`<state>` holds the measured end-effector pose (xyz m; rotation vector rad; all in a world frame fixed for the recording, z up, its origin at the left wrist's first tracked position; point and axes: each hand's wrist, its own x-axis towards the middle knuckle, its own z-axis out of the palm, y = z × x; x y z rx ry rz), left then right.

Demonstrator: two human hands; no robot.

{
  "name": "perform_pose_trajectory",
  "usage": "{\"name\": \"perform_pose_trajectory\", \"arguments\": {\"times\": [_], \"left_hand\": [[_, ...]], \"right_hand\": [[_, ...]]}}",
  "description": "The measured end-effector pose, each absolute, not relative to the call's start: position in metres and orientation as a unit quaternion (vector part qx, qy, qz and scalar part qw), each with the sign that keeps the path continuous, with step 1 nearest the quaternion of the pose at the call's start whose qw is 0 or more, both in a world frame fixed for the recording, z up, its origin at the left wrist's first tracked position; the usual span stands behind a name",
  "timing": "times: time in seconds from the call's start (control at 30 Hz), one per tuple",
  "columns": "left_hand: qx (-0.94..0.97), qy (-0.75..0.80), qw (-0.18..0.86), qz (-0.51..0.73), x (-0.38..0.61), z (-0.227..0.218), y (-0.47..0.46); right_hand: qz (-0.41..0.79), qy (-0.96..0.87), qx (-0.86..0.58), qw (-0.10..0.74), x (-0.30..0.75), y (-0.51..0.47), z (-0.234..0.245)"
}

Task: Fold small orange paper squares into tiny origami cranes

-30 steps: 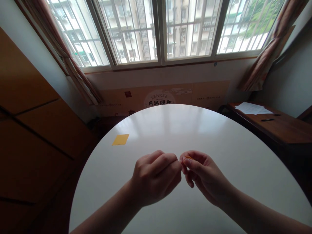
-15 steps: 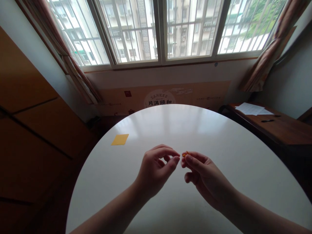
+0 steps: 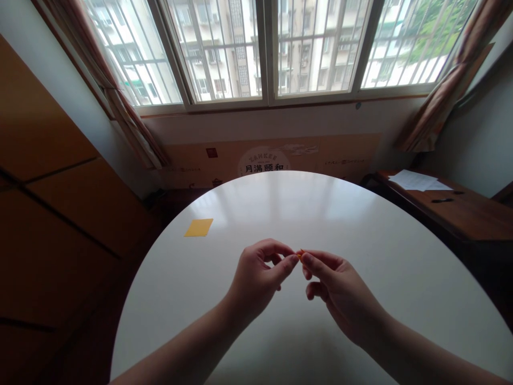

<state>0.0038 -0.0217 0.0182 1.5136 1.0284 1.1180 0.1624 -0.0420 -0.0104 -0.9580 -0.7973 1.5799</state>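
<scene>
Above the round white table (image 3: 360, 224), my left hand (image 3: 258, 280) and my right hand (image 3: 340, 294) meet fingertip to fingertip. Between them sits a tiny orange piece of paper (image 3: 300, 254), mostly hidden by the fingers. Both hands pinch it with thumb and forefinger. A yellow square sheet of paper (image 3: 199, 227) lies flat on the table at the far left, well away from both hands.
A wooden side desk (image 3: 460, 208) at the right carries white sheets (image 3: 417, 180) and a dark pen (image 3: 442, 200). A printed cardboard panel (image 3: 264, 160) leans under the barred window. Wooden cabinets (image 3: 52, 203) fill the left side.
My left hand has opened from a closed fist into a thumb-and-forefinger pinch. The orange piece stays between the fingertips of both hands. The view has shifted slightly.
</scene>
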Motion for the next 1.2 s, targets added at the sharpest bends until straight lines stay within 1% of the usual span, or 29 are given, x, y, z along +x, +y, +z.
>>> {"name": "perform_pose_trajectory", "arguments": {"times": [0.1,0.3,0.47,0.67,0.97,1.1,1.2], "left_hand": [[0.619,0.433,0.475,0.452,0.0035,0.0178,-0.0222],[0.564,0.421,0.541,0.461,0.0004,0.0182,-0.0180],[0.544,0.413,0.560,0.470,0.0008,0.0174,-0.0171],[0.524,0.434,0.548,0.486,0.0013,0.0166,-0.0159],[0.579,0.415,0.537,0.452,-0.0001,0.0147,-0.0156],[0.582,0.405,0.532,0.463,-0.0006,0.0152,-0.0158],[0.586,0.386,0.539,0.466,-0.0028,0.0163,-0.0146]], "right_hand": [[0.669,-0.344,-0.398,0.525,0.1611,-0.0423,-0.0106],[0.671,-0.352,-0.394,0.521,0.1610,-0.0426,-0.0086],[0.655,-0.360,-0.406,0.527,0.1619,-0.0415,-0.0089],[0.654,-0.345,-0.409,0.535,0.1635,-0.0404,-0.0090],[0.644,-0.382,-0.402,0.527,0.1624,-0.0418,-0.0098],[0.656,-0.390,-0.393,0.513,0.1617,-0.0426,-0.0106],[0.675,-0.375,-0.368,0.518,0.1622,-0.0409,-0.0117]]}}
